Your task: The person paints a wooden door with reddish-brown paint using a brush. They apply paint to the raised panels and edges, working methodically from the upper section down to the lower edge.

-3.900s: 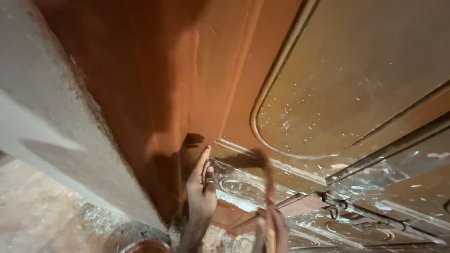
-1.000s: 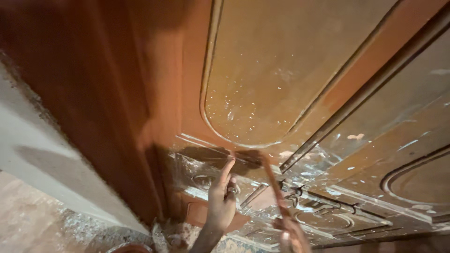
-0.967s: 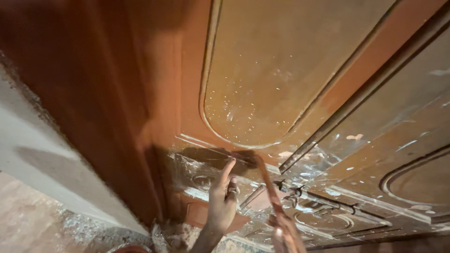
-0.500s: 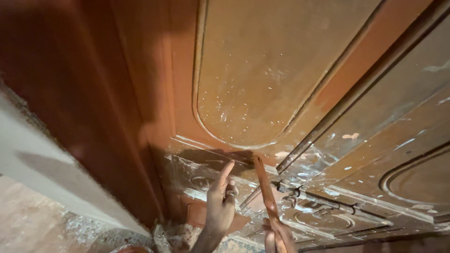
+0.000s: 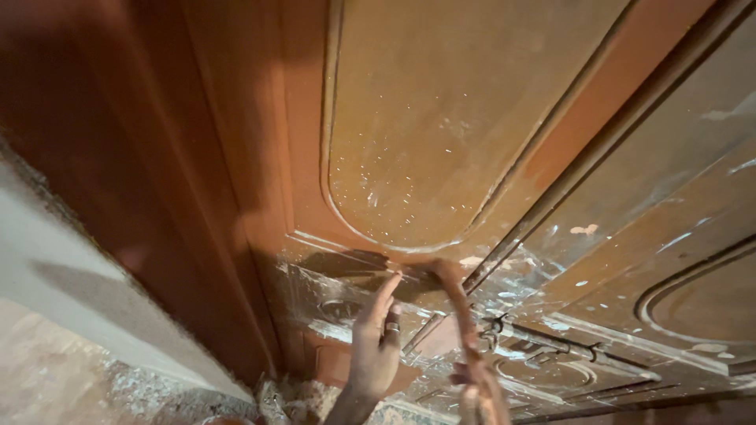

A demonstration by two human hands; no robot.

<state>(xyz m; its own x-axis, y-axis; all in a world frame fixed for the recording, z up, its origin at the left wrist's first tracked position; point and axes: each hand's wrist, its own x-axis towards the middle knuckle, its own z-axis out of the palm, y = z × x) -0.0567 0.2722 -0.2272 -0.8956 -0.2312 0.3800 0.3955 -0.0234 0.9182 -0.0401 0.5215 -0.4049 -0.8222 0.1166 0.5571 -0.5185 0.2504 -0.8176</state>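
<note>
The brush [image 5: 461,315] is the thing in hand — a long, paint-coated handle whose axis runs up and slightly left from my right hand [image 5: 476,389] at the bottom edge of the view to its tip, which meets the door [image 5: 417,134] just under the curved lower moulding of the tall arched panel [image 5: 425,118]. My right hand is closed round the lower end of that handle; only the top of the grip shows, the rest is cut off by the frame.

My left hand [image 5: 376,346] lies just left of the brush, palm against the door, fingers loose and holding nothing, the forefinger stretched up toward the brush tip and nearly touching it. There is a ring [image 5: 391,328] on one finger. Of the two hands the left is the nearer to the tip; the right is well down the handle.

Under both hands the lower door is covered with crinkled clear plastic sheet [image 5: 331,283], spattered with pale flecks. To the right a dark metal latch [image 5: 535,338] runs across the door, near the brush handle but apart from it. Far left, the reddish-brown door frame [image 5: 189,197] stands against a grey wall [image 5: 71,267], with rubble [image 5: 299,397] at its foot.
</note>
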